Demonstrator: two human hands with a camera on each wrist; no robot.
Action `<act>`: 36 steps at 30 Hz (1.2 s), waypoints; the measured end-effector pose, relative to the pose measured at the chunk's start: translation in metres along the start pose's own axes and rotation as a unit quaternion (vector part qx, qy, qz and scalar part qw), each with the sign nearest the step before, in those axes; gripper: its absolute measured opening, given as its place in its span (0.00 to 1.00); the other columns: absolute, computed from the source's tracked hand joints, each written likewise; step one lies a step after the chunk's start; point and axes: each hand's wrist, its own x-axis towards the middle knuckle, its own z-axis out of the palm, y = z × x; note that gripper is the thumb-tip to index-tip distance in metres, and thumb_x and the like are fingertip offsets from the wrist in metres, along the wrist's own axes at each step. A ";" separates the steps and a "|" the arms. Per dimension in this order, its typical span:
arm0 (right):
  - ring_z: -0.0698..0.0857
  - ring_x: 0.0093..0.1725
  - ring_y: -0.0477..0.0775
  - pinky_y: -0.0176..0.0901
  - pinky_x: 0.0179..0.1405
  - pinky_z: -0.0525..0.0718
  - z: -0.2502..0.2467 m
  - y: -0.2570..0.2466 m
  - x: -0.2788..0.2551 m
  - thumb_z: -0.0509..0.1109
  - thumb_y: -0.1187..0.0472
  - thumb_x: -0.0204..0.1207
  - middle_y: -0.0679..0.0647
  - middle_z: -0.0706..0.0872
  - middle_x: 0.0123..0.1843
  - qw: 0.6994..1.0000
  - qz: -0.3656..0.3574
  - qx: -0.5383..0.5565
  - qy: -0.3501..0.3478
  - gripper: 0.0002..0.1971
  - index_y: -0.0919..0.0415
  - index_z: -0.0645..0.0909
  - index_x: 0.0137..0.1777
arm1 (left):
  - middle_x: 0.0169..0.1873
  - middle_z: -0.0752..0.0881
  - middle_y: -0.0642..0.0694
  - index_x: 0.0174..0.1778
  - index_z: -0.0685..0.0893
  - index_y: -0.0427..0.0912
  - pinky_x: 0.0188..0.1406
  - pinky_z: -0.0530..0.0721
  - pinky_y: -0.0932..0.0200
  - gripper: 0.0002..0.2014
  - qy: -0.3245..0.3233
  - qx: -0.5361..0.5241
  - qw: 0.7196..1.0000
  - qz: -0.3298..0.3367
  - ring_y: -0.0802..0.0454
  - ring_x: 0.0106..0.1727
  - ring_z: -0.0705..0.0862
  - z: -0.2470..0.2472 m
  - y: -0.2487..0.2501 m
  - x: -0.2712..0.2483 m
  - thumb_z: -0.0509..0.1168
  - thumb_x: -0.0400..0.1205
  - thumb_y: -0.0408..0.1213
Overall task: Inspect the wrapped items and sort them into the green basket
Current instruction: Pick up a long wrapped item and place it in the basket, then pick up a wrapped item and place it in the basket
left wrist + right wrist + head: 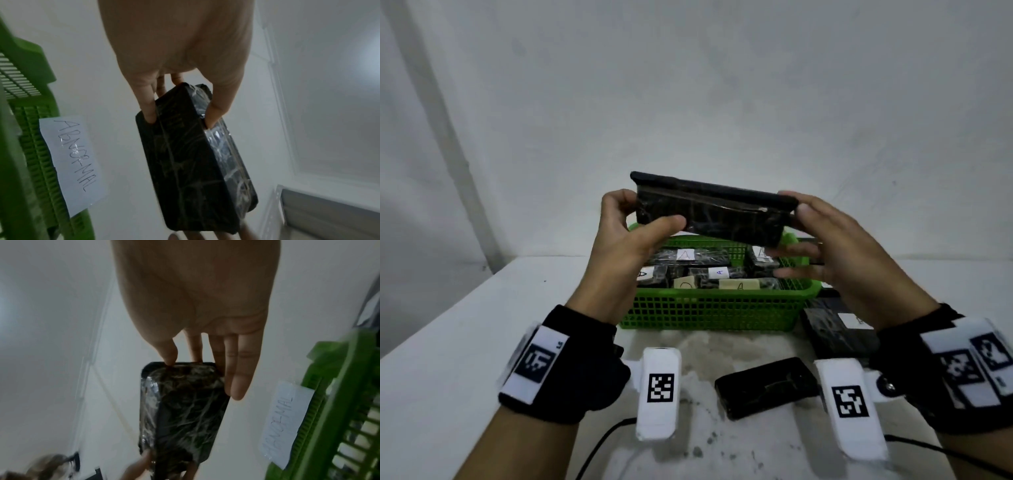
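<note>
A black rectangular wrapped item (709,212) (191,162) (185,410), shiny with creased film, hangs level above the green basket (709,308) (37,146) (329,402). My left hand (645,210) (180,118) grips its left end, thumb in front and fingers behind. My right hand (796,233) (197,368) pinches its right end between thumb and fingers, with the outer fingers straight alongside. The basket holds several black wrapped items with paper labels marked A (685,255). A paper label reading ABNORMAL (74,159) (285,421) sticks to the basket's far wall.
Another black wrapped item (763,387) lies on the white table (465,342) in front of the basket. A further one with a white label (835,329) lies to the basket's right. The table's left edge runs diagonally; a white wall stands close behind.
</note>
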 end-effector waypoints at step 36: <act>0.87 0.54 0.54 0.53 0.52 0.88 -0.146 0.005 -0.111 0.78 0.41 0.73 0.50 0.85 0.61 0.781 0.337 -0.520 -0.076 0.31 0.45 0.70 0.72 | 0.42 0.84 0.53 0.58 0.70 0.53 0.34 0.75 0.55 0.33 -0.544 0.566 0.618 -0.030 0.54 0.41 0.81 0.131 -0.044 -0.084 0.83 0.66 0.55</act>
